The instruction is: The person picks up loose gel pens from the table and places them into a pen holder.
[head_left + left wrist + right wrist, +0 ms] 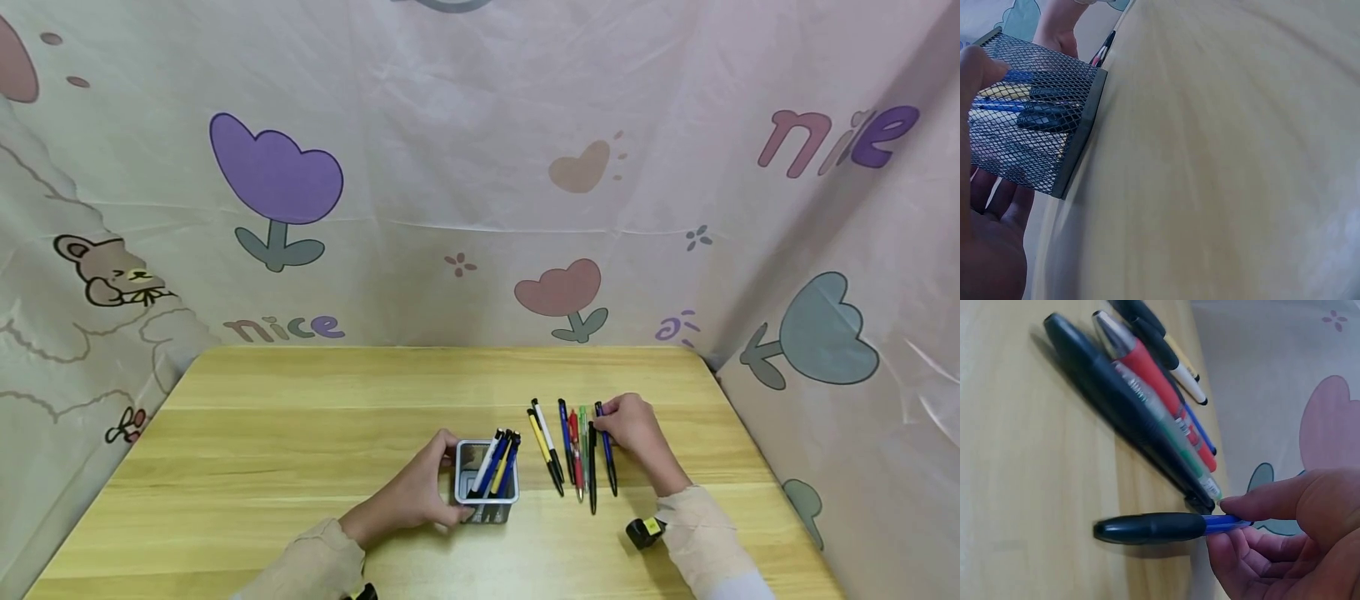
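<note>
My left hand (416,492) holds a square mesh pen holder (487,512) by its left side, thumb at the near face and fingers behind. Several pens (497,467), white, blue and yellow, lean inside it. In the left wrist view the mesh wall (1035,112) shows dark pen ends through it. My right hand (633,425) pinches the upper end of a blue pen with a black grip (1154,527) between thumb and fingers. Left of that pen lie a black pen (592,467), a green clear pen (584,425), a red pen (575,442) and a blue pen (565,433).
Farther left on the wooden table (300,417) lie a yellow pen (540,437) and a white pen (546,429), slanted side by side. A printed cloth (450,167) hangs behind the table and along both sides. A small black device (643,532) sits at my right wrist.
</note>
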`<state>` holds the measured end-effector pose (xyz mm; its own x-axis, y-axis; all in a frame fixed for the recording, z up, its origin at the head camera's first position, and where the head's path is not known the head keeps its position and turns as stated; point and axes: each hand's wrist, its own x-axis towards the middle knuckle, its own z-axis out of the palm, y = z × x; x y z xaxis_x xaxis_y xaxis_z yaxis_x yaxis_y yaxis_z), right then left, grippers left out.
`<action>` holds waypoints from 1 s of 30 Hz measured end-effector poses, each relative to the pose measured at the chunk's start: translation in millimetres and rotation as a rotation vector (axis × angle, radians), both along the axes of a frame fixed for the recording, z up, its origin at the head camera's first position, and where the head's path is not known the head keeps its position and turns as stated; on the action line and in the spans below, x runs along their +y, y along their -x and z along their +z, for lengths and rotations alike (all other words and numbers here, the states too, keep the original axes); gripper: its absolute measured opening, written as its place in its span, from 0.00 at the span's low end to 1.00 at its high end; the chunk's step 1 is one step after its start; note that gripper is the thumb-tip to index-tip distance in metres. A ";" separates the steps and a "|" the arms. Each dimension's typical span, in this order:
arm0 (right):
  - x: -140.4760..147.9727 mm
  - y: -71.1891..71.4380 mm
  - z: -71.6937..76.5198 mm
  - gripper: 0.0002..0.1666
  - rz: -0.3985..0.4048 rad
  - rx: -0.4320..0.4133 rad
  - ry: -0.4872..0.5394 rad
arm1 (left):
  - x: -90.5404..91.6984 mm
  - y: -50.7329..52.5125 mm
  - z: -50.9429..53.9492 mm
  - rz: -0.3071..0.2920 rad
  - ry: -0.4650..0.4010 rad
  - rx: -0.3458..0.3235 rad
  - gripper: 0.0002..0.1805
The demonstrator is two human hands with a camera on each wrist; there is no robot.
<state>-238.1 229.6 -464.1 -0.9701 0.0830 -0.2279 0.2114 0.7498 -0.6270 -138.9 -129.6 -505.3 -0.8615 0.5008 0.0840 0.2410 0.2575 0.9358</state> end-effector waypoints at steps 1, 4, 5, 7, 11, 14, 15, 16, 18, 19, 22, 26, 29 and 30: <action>-0.4 -0.7 1.1 0.10 0.000 0.000 0.012 | 0.0 0.2 0.0 0.001 0.003 -0.001 0.43; -2.1 -3.4 6.0 0.10 0.001 0.005 0.042 | -0.3 1.0 -0.7 -0.002 0.013 0.021 0.43; -2.7 -4.4 7.7 0.11 0.003 0.009 0.048 | -0.3 1.3 -0.9 -0.002 0.015 0.025 0.43; -4.5 -6.6 12.3 0.11 0.012 0.023 0.054 | -0.4 1.8 -1.6 -0.003 0.018 0.030 0.42; -9.3 -12.9 22.9 0.15 0.043 0.061 0.052 | -0.6 2.3 -1.7 0.000 0.021 0.023 0.42; -15.1 -18.8 31.9 0.17 0.080 0.100 0.053 | -0.8 1.7 -0.9 0.004 0.029 0.020 0.42; -17.2 -20.7 35.0 0.17 0.094 0.112 0.059 | -0.9 1.4 -0.7 0.006 0.033 0.018 0.42; -19.4 -22.7 38.0 0.17 0.102 0.125 0.066 | -1.0 1.0 -0.3 0.008 0.034 0.016 0.42; -23.4 -26.1 43.4 0.16 0.115 0.143 0.092 | -1.1 0.4 0.2 0.009 0.031 0.011 0.42; -25.3 -27.7 45.7 0.16 0.117 0.148 0.106 | -1.0 0.4 0.2 0.009 0.029 0.010 0.42; -30.6 -31.9 52.8 0.16 0.128 0.167 0.141 | -0.7 -0.2 0.3 0.006 0.020 0.009 0.42; -36.9 -37.0 61.8 0.16 0.148 0.193 0.159 | -0.1 -0.2 0.2 0.004 0.020 0.017 0.42; -41.0 -41.4 68.3 0.16 0.155 0.209 0.162 | 0.0 0.0 0.3 0.006 0.020 0.023 0.42; -42.5 -43.1 70.6 0.16 0.154 0.213 0.166 | 0.1 0.1 0.3 0.007 0.021 0.024 0.42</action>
<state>-195.0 187.1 -393.5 -0.9958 -0.0902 -0.0160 -0.0463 0.6463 -0.7617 -139.0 -129.6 -505.0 -0.8627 0.4967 0.0946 0.2617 0.2784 0.9241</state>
